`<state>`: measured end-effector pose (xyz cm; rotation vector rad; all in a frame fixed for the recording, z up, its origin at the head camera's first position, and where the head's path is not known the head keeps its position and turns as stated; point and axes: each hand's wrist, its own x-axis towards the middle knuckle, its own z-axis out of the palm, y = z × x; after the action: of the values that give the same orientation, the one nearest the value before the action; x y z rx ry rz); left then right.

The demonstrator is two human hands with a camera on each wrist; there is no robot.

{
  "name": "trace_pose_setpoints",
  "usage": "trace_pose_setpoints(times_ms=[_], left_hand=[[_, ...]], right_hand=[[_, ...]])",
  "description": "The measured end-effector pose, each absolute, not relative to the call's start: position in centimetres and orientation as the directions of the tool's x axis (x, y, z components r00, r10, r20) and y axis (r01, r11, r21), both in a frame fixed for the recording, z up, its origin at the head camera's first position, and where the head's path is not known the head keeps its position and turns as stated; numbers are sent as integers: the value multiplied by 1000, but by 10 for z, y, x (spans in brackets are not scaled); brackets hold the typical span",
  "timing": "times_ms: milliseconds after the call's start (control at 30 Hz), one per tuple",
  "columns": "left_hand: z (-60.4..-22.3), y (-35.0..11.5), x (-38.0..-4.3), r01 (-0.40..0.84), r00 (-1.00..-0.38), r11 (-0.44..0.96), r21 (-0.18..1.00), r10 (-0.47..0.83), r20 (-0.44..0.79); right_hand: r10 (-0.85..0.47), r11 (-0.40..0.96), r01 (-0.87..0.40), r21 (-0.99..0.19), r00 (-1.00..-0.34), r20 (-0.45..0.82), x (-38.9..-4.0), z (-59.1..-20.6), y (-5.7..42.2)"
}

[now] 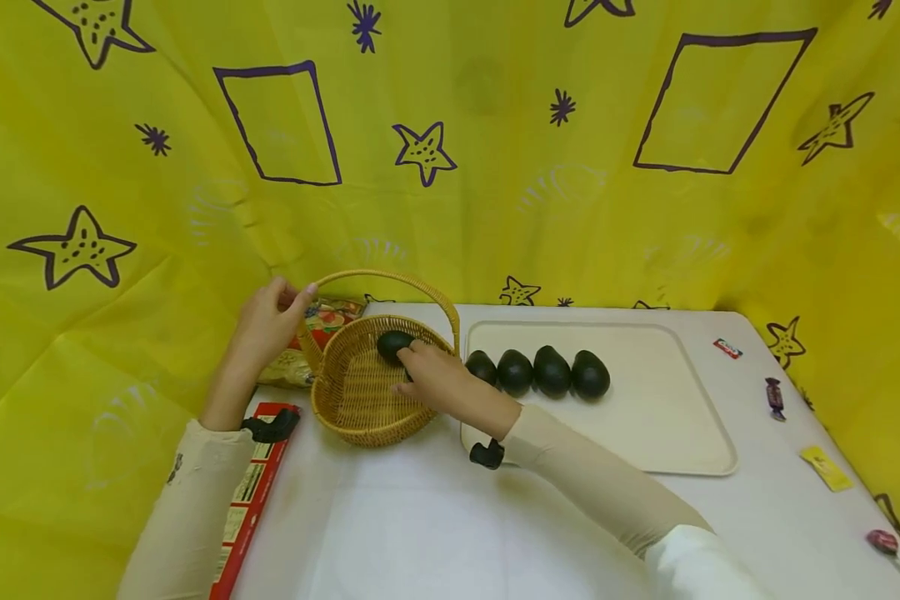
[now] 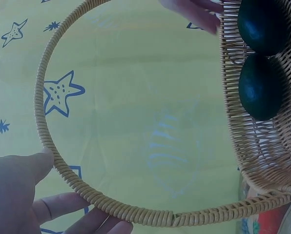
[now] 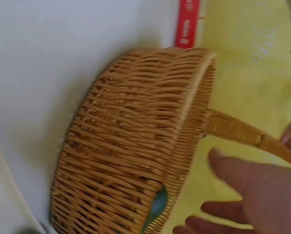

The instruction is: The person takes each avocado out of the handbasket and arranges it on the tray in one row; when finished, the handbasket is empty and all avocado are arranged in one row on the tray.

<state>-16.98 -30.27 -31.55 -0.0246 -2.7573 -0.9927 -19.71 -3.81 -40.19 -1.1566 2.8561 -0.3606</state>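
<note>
My left hand (image 1: 272, 323) holds the wicker basket's arched handle (image 2: 135, 215) on its left side, thumb on one side and fingers behind it. The round basket (image 1: 367, 417) stands on the table. Two dark green avocados (image 2: 263, 24) lie side by side inside it; in the head view one avocado (image 1: 395, 345) shows and the other is mostly behind my right hand. Over the basket's right rim reaches my right hand (image 1: 438, 379), its fingers apart and nothing between them in the right wrist view. Several more avocados (image 1: 552, 372) sit in a row on the cream tray (image 1: 645, 433).
Left of the basket lie food packets (image 1: 288, 369) and a long red box (image 1: 258, 483). Along the table's right side are a small wrapped sweet (image 1: 728, 348), a purple-wrapped candy (image 1: 775, 398), a yellow packet (image 1: 827, 468) and a lollipop (image 1: 883, 542). A yellow patterned cloth (image 1: 487, 208) hangs behind.
</note>
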Motion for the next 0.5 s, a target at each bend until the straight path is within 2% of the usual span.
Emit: trace_pose_setpoints(times_ms=[267,367,500], left_hand=[[-316,-303,-173,89,-975,774,627,-61,213],[-316,-303,-173,92,-974,772,629,-60,217],[-316,-302,-172,99,-975,775,625,-52,218]], right_hand=[[-553,833,-553,28,-832,30,-213,-418,-60],[-495,868,-495,49,-869,-16,-216,-423,-65],[-457,885,-462,54,-886,-79,-217,-426,-67]])
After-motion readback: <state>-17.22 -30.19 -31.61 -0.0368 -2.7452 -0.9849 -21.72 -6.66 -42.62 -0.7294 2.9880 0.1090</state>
